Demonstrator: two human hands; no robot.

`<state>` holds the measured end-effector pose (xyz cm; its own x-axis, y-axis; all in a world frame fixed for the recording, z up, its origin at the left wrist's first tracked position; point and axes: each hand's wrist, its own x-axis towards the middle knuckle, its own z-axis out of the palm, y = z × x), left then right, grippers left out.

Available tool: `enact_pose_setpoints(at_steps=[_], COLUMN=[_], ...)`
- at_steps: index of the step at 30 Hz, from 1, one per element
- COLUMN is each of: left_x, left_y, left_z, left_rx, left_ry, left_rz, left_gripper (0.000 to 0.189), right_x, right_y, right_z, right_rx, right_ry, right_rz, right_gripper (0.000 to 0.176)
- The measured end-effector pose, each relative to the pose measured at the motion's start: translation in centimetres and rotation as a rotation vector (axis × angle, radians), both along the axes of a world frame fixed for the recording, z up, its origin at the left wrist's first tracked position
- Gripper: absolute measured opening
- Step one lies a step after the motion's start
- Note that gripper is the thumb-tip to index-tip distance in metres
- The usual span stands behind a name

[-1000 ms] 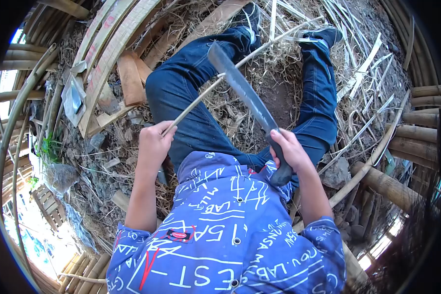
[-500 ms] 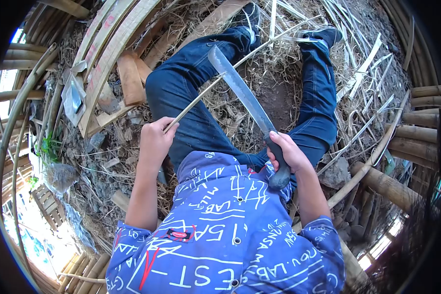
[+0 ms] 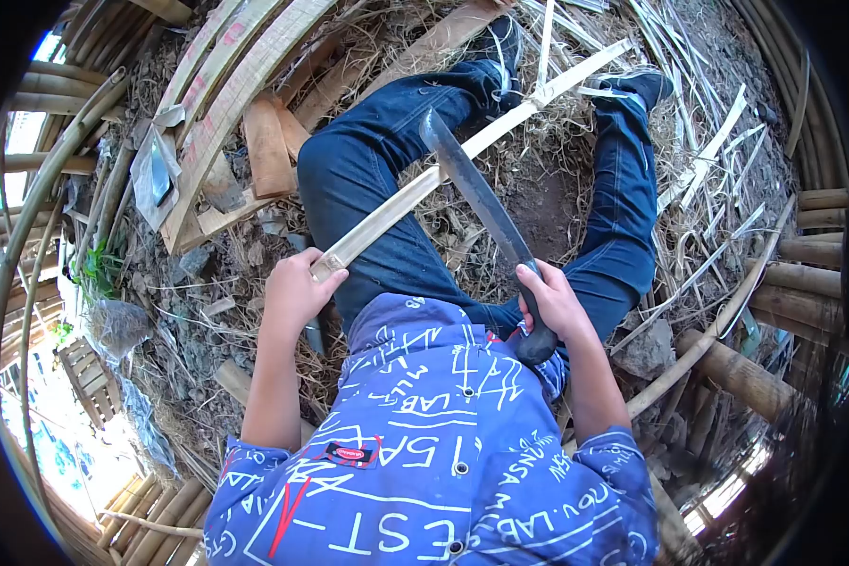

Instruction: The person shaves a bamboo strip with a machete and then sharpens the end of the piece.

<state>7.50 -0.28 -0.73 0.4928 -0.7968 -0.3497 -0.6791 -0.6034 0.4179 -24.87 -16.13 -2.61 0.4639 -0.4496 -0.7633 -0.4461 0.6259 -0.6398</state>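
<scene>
My left hand [image 3: 299, 286] grips the near end of a pale split-bamboo strip [image 3: 396, 208], thumb on top. The strip slants up and away across my bent leg, its broad pale face turned up and a node showing near the far end. In my right hand [image 3: 558, 300] is the dark handle of a machete [image 3: 489, 206], fingers wrapped round it. The blade points away from me and crosses the strip near its middle, its upper part against or just over the strip; contact is hard to tell.
Long wooden planks [image 3: 219, 118] and a short wood block [image 3: 270, 151] lie to the left. Shavings [image 3: 703, 132] litter the ground around my feet. Bamboo poles [image 3: 740, 377] stand at the right, beside a grey stone [image 3: 645, 351]. A plastic wrapper [image 3: 158, 179] rests by the planks.
The bamboo strip has been turned from its narrow edge to its broad face in my left hand. Both hands keep their holds, and the machete has shifted slightly, its blade now looking darker.
</scene>
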Motion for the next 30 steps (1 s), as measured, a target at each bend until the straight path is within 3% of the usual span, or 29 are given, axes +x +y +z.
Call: enact_pose_setpoints(at_steps=[5,8,11,18,21,23,30], left_x=[-0.4,-0.7,-0.2,-0.5,0.3,0.9,1.4], left_y=[0.3,0.5,1.0,0.4,-0.4,-0.5,-1.0], left_z=[-0.5,-0.9,-2.3,-0.3,1.3,1.7,2.6], left_rx=[-0.084,-0.456,-0.595,-0.684,-0.642,-0.690,-0.664], left_ry=[0.067,0.099,0.026,0.024,0.007,-0.019,0.002], left_rz=[0.061,0.074,-0.036,-0.067,-0.037,-0.130,-0.054], left_gripper=[0.026,0.019,0.018,0.017,0.017,0.017,0.018], right_x=[0.0,0.0,0.1,-0.7,-0.8,-1.2,-0.9], right_y=[-0.2,0.1,0.8,0.2,0.4,-0.5,0.0], right_z=[0.8,0.9,0.8,0.6,1.8,1.9,2.1], right_rx=[0.033,0.024,0.022,0.061,0.092,0.106,0.099], right_ry=[0.022,-0.043,-0.049,-0.100,-0.130,-0.148,-0.195], right_rz=[-0.040,-0.063,-0.093,-0.173,-0.079,-0.111,-0.144], right_gripper=[0.030,0.031,0.032,0.037,0.037,0.038,0.041])
